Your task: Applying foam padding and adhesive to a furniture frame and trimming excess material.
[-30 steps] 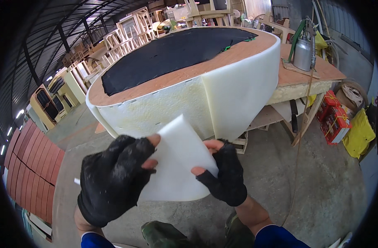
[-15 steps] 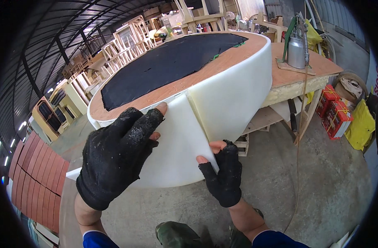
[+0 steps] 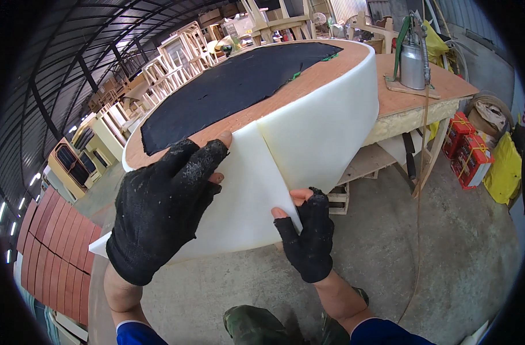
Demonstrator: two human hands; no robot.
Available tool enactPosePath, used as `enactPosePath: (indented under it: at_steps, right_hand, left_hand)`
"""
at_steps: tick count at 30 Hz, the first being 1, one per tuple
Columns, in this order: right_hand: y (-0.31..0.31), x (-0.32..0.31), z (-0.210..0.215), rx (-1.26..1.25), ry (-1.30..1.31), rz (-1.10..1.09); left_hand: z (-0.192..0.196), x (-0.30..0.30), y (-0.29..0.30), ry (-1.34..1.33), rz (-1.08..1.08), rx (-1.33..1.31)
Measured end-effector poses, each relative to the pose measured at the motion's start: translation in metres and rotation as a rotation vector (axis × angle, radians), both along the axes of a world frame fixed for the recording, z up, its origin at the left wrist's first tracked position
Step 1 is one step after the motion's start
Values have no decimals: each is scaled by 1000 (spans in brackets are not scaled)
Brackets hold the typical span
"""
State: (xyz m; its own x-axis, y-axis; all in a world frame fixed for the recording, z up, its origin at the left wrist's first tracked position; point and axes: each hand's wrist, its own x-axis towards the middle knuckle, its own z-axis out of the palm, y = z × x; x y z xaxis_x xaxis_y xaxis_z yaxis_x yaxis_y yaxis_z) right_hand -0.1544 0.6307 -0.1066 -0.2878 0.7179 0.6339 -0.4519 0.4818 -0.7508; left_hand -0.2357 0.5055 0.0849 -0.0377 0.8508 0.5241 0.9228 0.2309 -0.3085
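Observation:
A white foam sheet (image 3: pixel 325 126) runs round the side of a large oval piece with a wooden top (image 3: pixel 325 66) and a black cloth panel (image 3: pixel 222 86) set in it. Two foam ends meet at an upright seam in front of me. My left hand (image 3: pixel 164 207), in a black fingerless glove, grips the near foam end (image 3: pixel 248 190) at its upper edge, left of the seam. Lower down, my right hand (image 3: pixel 305 236), gloved likewise, pinches that end's free edge between thumb and fingers. At the top the ends touch or nearly touch; below, the near end stands slightly proud.
To the right, a wooden workbench (image 3: pixel 446 83) carries a silver spray gun pot (image 3: pixel 412 66) with a hose (image 3: pixel 420 241) hanging to the floor. Red boxes (image 3: pixel 471 161) and a yellow bag (image 3: pixel 502 175) lie beyond. Chair frames (image 3: pixel 185 54) and reddish panels (image 3: pixel 58 253) are at left.
The gap at the top of the seam has narrowed as the near foam end came against the other. Both hands keep their hold; the right one has risen slightly.

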Motion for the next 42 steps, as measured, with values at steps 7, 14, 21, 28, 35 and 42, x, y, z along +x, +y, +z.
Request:
enactPosePath:
  at_steps: [7,14,21,28,35,42]
  right_hand:
    - [1,-1,-3,27,-30,-31]
    - [-3,0,-15,29,-61,-56]
    - [-4,0,-16,-11,-23,53]
    - [-3,5,-15,-25,-59,91]
    - [-6,6,-14,-204,-31,159]
    - [-3,3,-11,-196,18,136]
  left_hand:
    - [0,1,6,74,22,-3]
    - [0,1,8,125,31,-10]
    - [6,11,3,90,68,-18]
    - [6,7,-3,57,56,7]
    - [4,10,1,32,45,56]
    - [6,10,9,73,60,55]
